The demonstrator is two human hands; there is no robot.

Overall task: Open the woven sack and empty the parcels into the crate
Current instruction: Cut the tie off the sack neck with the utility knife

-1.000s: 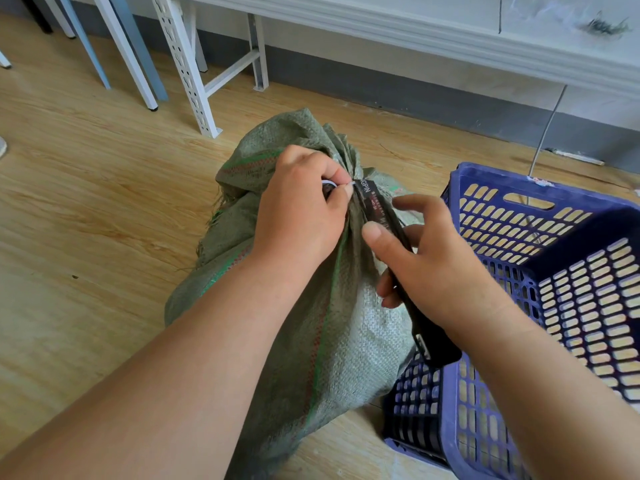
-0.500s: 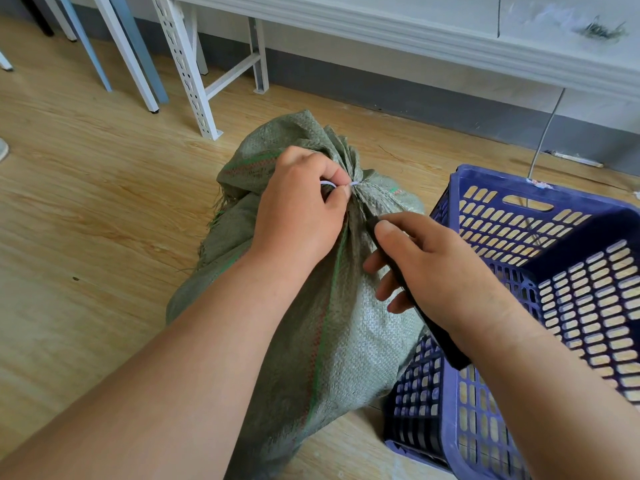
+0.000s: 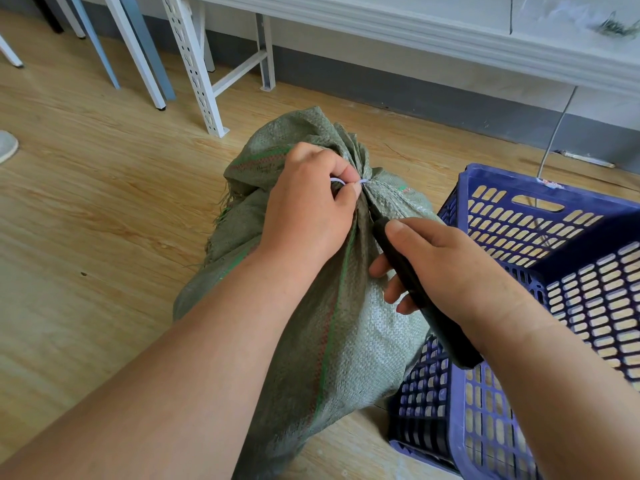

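A full grey-green woven sack point(image 3: 349, 327) stands on the wooden floor, its neck gathered and bound by a thin white tie point(image 3: 337, 182). My left hand point(image 3: 306, 206) pinches that tie at the neck. My right hand point(image 3: 446, 271) grips a black utility knife point(image 3: 415, 292), whose front end lies against the sack just below the tie; the blade is hidden. A blue perforated plastic crate point(image 3: 554, 216) sits right beside the sack, and its visible inside holds nothing. No parcels show.
White perforated metal rack legs point(image 3: 195, 67) and blue-grey furniture legs point(image 3: 97, 43) stand on the floor behind the sack. A grey baseboard and white ledge point(image 3: 415, 26) run along the back wall. A thin cable point(image 3: 554, 133) hangs down behind the crate.
My right hand has drawn the knife downward and angled it, so its front end sits lower along the sack's neck. My left hand keeps its pinch on the tie.
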